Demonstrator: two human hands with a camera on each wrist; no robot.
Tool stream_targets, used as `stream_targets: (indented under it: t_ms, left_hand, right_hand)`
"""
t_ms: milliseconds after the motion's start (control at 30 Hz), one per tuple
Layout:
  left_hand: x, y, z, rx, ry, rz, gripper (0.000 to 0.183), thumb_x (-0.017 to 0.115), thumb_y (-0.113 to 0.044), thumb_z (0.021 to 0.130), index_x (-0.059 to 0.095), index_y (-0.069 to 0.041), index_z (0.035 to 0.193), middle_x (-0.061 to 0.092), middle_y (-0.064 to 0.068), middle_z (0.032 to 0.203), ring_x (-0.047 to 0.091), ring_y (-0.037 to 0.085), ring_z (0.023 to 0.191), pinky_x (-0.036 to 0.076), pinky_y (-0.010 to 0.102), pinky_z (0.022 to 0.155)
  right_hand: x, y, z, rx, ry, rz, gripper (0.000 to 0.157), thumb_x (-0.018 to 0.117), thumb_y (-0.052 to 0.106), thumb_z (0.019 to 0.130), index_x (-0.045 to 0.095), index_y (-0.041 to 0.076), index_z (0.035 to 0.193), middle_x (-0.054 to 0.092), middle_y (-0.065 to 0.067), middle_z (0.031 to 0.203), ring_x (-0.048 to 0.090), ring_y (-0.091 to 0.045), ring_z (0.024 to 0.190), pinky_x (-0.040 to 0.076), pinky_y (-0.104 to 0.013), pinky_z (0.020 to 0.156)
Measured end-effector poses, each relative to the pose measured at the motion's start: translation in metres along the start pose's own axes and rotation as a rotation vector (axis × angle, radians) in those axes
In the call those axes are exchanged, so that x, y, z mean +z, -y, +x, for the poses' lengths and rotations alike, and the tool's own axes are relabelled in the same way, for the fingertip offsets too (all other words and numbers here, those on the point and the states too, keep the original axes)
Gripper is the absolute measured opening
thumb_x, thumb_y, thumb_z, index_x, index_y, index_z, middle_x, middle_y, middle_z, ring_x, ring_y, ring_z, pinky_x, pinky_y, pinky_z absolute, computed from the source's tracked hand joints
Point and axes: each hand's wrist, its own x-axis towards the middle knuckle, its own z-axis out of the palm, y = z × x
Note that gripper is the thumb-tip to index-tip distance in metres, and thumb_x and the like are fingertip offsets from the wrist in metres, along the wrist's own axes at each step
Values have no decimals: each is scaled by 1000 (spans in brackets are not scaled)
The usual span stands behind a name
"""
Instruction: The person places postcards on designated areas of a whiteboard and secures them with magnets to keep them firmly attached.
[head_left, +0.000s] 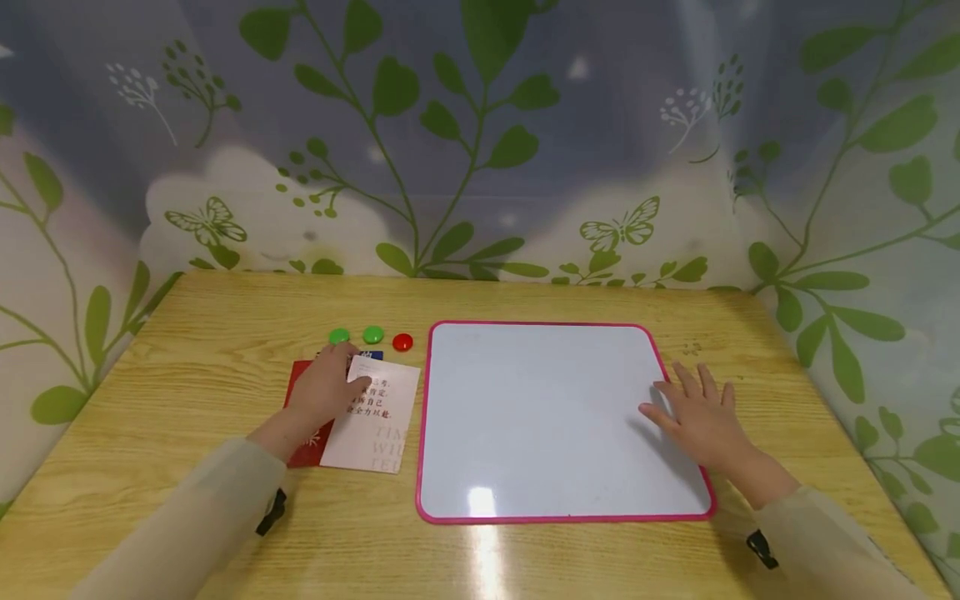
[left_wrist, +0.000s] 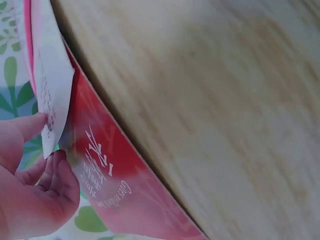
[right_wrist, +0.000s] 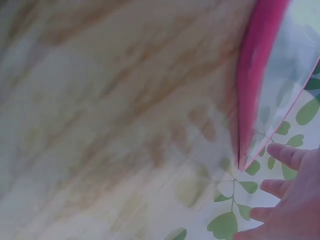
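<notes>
The left hand (head_left: 318,387) pinched the white card (head_left: 375,442), which overlapped the red card (head_left: 304,457) left of the board (head_left: 540,425); the risk was a careless pull dragging the red card along or knocking the discs (head_left: 372,334). The right hand (head_left: 701,425), spread, gripped nothing.

Leaf-printed cloth (head_left: 480,167) surrounds a wooden table (head_left: 180,392).

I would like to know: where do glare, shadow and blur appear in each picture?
Head view: glare low on the whiteboard and streaking the wooden tabletop, with a soft shadow near the right hand; left wrist view: tabletop grain blurred, print on the white card too soft to read; right wrist view: tabletop grain smeared, faint leaf reflections on the whiteboard.
</notes>
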Motion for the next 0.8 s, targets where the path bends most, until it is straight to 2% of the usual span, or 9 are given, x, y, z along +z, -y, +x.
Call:
stream_targets:
  t_ms: [167, 400, 567, 800]
  left_hand:
    - [-3, 5, 3, -42, 16, -116, 44, 59, -17, 91, 47, 3, 129, 58, 18, 105, 54, 23, 83, 44, 27, 66]
    - [-4, 10, 5, -91, 0, -287, 37, 55, -8, 92, 51, 4, 126, 57, 19, 106, 53, 23, 88, 46, 24, 67]
    - [-4, 13, 6, -136, 0, -412, 33, 54, -5, 92, 52, 3, 124, 57, 19, 104, 56, 19, 84, 51, 23, 62]
    - [-6, 18, 7, -186, 74, -614, 37, 52, -9, 95, 47, 1, 130, 54, 18, 114, 59, 14, 83, 55, 22, 68]
  right_hand:
    - [3, -4, -1, -24, 9, -8, 69, 47, 53, 92, 43, -2, 134, 26, -33, 145, 16, -59, 131, 12, -75, 100]
    - [11, -16, -3, -66, 131, 54, 86, 52, 52, 89, 23, -6, 145, 17, -34, 149, 17, -51, 136, 14, -70, 104]
    - [13, -21, -3, -77, 138, 45, 86, 52, 52, 89, 21, -6, 145, 18, -32, 150, 18, -48, 137, 14, -70, 105]
    - [12, -21, -3, -77, 136, 7, 85, 49, 54, 90, 21, -4, 146, 18, -30, 151, 16, -51, 136, 12, -75, 100]
